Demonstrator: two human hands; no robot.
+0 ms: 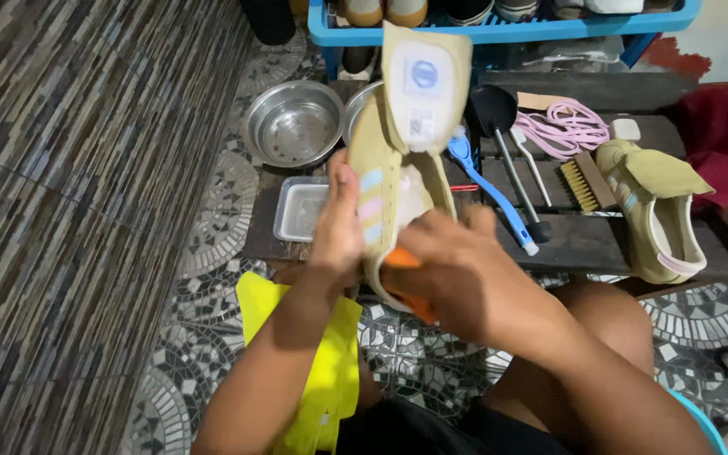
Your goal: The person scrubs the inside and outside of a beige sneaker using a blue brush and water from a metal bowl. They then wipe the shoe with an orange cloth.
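Note:
I hold a tan sneaker up in front of me, its tongue flipped up and pastel stripes on its side. My left hand grips the sneaker's side by the stripes. My right hand is closed around an orange object, pressed against the sneaker's heel end; what the orange thing is I cannot tell. The matching sneaker lies on the dark wooden bench to the right.
On the bench lie two metal bowls, a clear plastic tub, a blue brush, a black brush, a wooden brush and pink laces. A yellow cloth lies on my lap. A blue shoe rack stands behind.

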